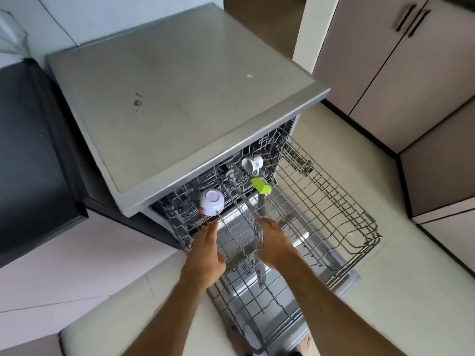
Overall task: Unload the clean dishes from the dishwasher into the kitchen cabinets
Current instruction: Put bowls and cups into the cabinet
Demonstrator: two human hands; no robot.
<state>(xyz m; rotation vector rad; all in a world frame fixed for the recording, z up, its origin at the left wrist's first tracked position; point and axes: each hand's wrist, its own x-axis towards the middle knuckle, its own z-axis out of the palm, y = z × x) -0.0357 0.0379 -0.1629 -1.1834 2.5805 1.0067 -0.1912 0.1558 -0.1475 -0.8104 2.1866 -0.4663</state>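
Steel dishwasher (180, 98): stood open, its door dropped flat and two wire racks drawn out over it.
Lower rack (334, 222): pulled furthest out; I could see no dishes in the part in view, which suggested it had already been emptied.
Upper rack (231, 242): only partly out, its rear still under the machine's top, and it held everything that was left.
White bowl (211, 202): one, upside down at the rack's left rear.
White mug (252, 163): one, tipped on its side toward the rack's right rear, with a small blue mark.
Green item (260, 185): one, plastic, just in front of the mug; what it was I could not tell.
Left hand (207, 249): fingers straight and together, reaching toward the bowl, tips just short of it, holding nothing.
Right hand (273, 244): fingers relaxed and loosely spread over the upper rack's wires, holding nothing.
Cabinets (372, 73): two doors with dark handles at upper right, both closed.
Progress: judged well along; about three pieces were left to lift out and put away, then the racks and door to close.
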